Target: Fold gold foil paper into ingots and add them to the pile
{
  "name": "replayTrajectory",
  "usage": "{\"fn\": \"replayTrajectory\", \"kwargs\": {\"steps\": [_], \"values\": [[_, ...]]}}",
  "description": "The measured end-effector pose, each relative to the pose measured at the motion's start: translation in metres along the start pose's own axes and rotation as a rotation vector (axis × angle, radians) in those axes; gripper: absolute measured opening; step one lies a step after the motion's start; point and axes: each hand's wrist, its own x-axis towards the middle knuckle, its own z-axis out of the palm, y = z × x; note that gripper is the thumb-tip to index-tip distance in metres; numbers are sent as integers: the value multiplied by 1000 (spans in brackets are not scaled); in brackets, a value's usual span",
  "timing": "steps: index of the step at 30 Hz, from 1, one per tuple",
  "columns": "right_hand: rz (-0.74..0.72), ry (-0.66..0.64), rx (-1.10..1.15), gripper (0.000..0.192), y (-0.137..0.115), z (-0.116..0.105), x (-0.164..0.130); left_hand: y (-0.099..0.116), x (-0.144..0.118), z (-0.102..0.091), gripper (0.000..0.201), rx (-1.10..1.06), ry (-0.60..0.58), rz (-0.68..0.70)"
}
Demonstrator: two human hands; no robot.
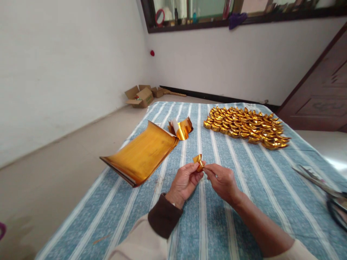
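- Your left hand (184, 181) and right hand (222, 180) meet above the middle of the striped cloth (244, 202), fingertips pinched on a small folded gold paper piece (198, 161).
- Each grip is closed on that piece, left from its left side, right from its right.
- A stack of gold foil sheets (141, 155) lies toward the cloth's left edge, one end curled up.
- A loose curled gold sheet (182, 128) sits just beyond the stack.
- A dense cluster of folded gold ingots (245, 125) fills the far right part.
- Scissors (325, 191) lie at the right edge.
- Open cardboard boxes (141, 96) stand on the floor by the far wall.
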Motion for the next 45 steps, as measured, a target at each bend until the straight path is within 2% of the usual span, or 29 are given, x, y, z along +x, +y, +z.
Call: {"fn": "replayTrajectory", "kwargs": {"steps": [3, 5, 8, 12, 15, 21, 33, 45], "values": [[66, -6, 98, 19, 1, -3, 2, 1, 0, -1, 17, 17, -33, -24], [164, 35, 193, 17, 3, -7, 5, 3, -2, -2, 13, 34, -52, -53], [346, 103, 341, 26, 8, -12, 10, 5, -4, -5, 9, 87, -110, -119], [495, 23, 512, 35, 12, -18, 14, 6, -6, -8, 11, 145, -202, -188], [542, -27, 548, 32, 11, -21, 15, 7, -6, -10, 9, 178, -246, -213], [498, -114, 576, 23, 8, -23, 15, 7, -7, -10, 9, 227, -271, -213], [430, -102, 521, 25, 13, -22, 12, 7, -3, -13, 6, 218, -187, -246], [415, -118, 537, 26, 14, -20, 10, 6, -4, -10, 14, 198, -157, -250]]}}
